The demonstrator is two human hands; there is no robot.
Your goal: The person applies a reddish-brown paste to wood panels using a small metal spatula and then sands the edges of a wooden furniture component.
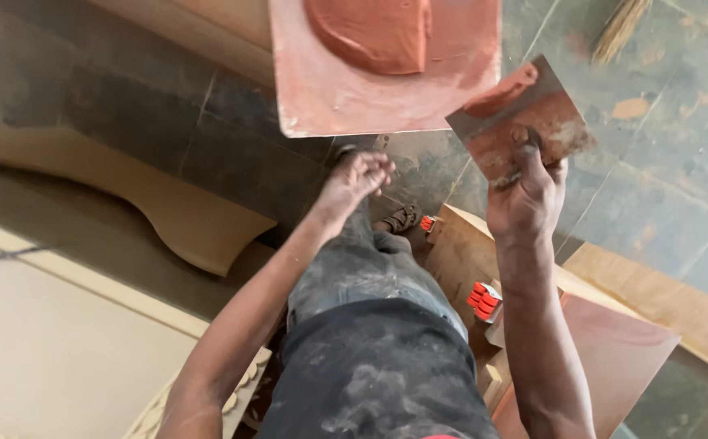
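Gripping a scraper [523, 114], right hand [525, 195]; board [386, 65] cut off above.

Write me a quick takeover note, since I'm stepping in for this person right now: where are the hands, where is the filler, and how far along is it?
Right hand: grips a flat metal scraper blade, held up, smeared with reddish-brown filler.
Left hand: empty, fingers loosely curled, just under the near edge of the square board; I cannot tell whether it touches it.
Board: coated in the reddish filler, with a thick mound left near its top.
Done: blade loaded, board coated.
Left: the mound is not yet spread. A reddish-coated panel lies by the right forearm; pale wooden pieces on the left look uncoated.
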